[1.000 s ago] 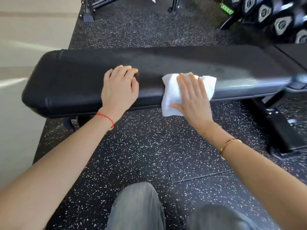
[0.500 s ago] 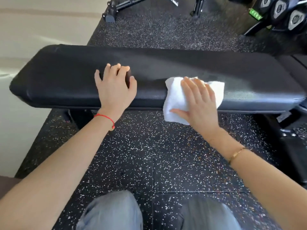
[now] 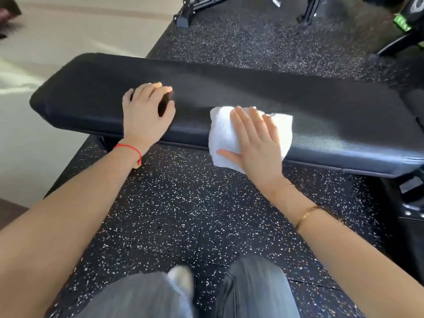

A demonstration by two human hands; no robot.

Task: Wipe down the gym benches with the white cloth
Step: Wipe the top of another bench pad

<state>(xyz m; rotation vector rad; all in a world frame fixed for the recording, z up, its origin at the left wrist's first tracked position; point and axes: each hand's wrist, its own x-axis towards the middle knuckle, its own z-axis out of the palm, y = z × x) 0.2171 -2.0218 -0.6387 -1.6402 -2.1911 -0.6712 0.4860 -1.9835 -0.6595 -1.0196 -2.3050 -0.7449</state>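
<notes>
we take the black padded bench (image 3: 252, 92) as our landmark; it runs slantwise across the view, its rounded end toward the pale floor (image 3: 68, 37) and its other end leaving the picture on the opposite side.

our right hand (image 3: 254, 138) lies flat on the white cloth (image 3: 222, 131), fingers stretched out and slightly spread, thumb out to the side (pressing rather than pinching, so nothing is gripped). the cloth is draped over the near edge of the bench, about midway along it: part rests on the top surface, part hangs down the front face, with its lowest corner showing below the pad against the speckled rubber floor (image 3: 174, 203). a thin gold bracelet (image 3: 306, 215) sits on that forearm.

our left hand (image 3: 146, 113) rests on the bench too, nearer the rounded end and well apart from the cloth. its fingers are curled and planted on the top of the pad, thumb alongside; it holds nothing. a red string bracelet (image 3: 128, 149) circles the wrist, just off the bench's near edge.

on our side of the bench, grey trouser legs (image 3: 259, 290) and a blurred light shoe tip (image 3: 180, 281) show above the rubber floor. beyond the bench, black metal frame feet (image 3: 185, 17) stand on the same flooring.
</notes>
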